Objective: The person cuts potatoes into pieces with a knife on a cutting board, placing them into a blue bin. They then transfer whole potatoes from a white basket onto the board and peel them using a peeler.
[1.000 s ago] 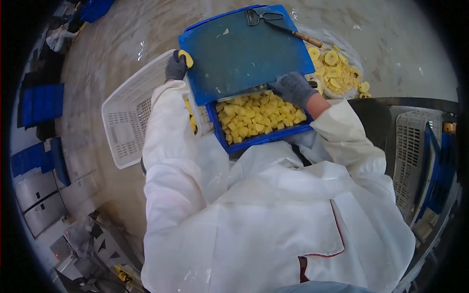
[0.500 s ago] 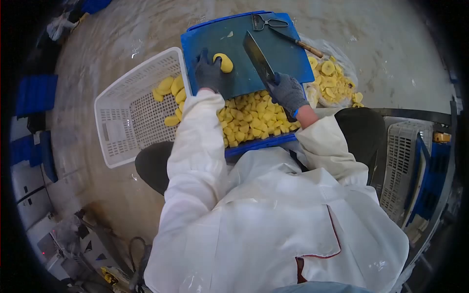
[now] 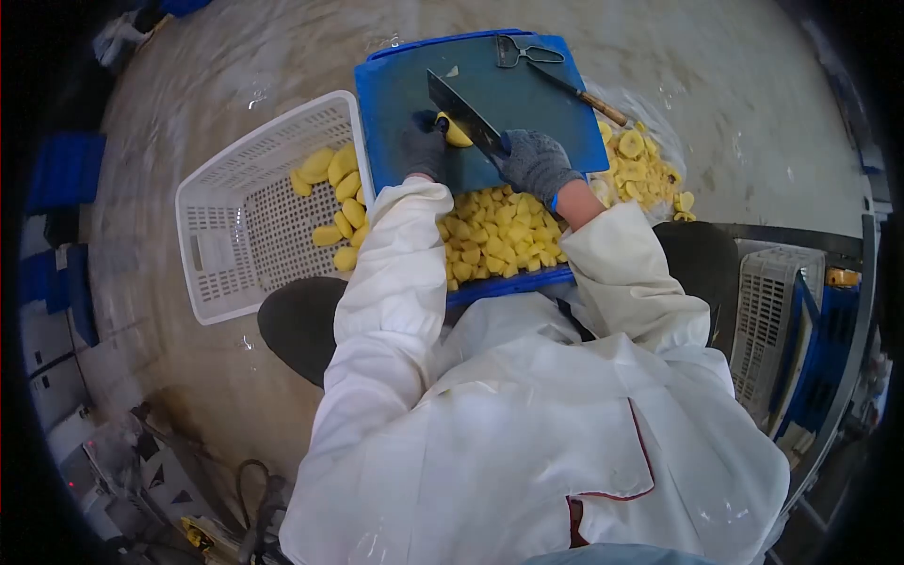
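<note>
My left hand (image 3: 425, 149), in a dark grey glove, grips a peeled yellow potato (image 3: 456, 134) on the blue-green cutting board (image 3: 518, 89). In my gloved right hand (image 3: 537, 164) is the handle of a broad-bladed cleaver (image 3: 463, 108). Its blade slants across the potato, close beside my left fingers, and hides part of it. Below the board's near edge, cut potato chunks (image 3: 494, 235) fill a blue crate (image 3: 513, 285), with both forearms reaching past them.
At left, a white perforated basket (image 3: 212, 198) holds several peeled potatoes (image 3: 327, 168). A peeler (image 3: 527, 52) and a wooden-handled knife (image 3: 603, 106) lie at the board's far right. A clear bag of yellow slices and scraps (image 3: 640, 169) sits on the floor at right.
My right hand has brought the cleaver leftward, from the board's middle onto the potato. My left hand stays on the potato, which has shifted slightly right in view.
</note>
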Demonstrator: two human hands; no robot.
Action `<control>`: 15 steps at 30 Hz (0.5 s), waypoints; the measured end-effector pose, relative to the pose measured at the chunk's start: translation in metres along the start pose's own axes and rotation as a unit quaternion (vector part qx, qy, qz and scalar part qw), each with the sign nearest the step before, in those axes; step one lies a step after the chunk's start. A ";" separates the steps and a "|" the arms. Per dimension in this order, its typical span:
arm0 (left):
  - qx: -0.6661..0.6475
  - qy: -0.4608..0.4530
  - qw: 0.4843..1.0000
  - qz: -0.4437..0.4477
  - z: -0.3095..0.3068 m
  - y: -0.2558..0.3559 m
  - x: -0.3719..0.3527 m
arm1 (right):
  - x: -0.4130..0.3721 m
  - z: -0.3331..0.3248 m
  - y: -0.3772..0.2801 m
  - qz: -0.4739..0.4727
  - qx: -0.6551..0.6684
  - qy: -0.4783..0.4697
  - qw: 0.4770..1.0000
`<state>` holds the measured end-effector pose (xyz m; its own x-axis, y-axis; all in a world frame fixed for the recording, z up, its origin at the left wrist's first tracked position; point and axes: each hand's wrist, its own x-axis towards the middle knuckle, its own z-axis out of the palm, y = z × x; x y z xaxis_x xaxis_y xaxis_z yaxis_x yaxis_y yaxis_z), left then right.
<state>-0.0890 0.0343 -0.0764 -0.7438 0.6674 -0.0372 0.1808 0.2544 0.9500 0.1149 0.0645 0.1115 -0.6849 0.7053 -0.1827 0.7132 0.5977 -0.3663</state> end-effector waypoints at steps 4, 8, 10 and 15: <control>-0.037 0.005 0.999 -0.002 -0.003 0.011 -0.010 | 0.014 -0.010 -0.009 -0.021 -0.015 -0.044 0.999; -0.015 0.002 1.000 -0.008 -0.012 0.033 -0.020 | 0.049 0.037 -0.025 -0.026 -0.037 -0.007 0.999; -0.014 -0.008 1.000 -0.014 -0.014 0.031 -0.016 | 0.060 0.060 -0.029 -0.004 -0.036 0.006 0.999; 0.058 -0.033 0.996 0.067 0.002 0.032 -0.008 | 0.064 0.047 0.005 0.023 0.027 -0.035 0.999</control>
<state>-0.0761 0.0381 -0.0462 -0.6653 0.7439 0.0639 0.3510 0.2361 0.9061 0.0675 0.0948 0.0547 -0.6613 0.7022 -0.2638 0.7369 0.5424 -0.4035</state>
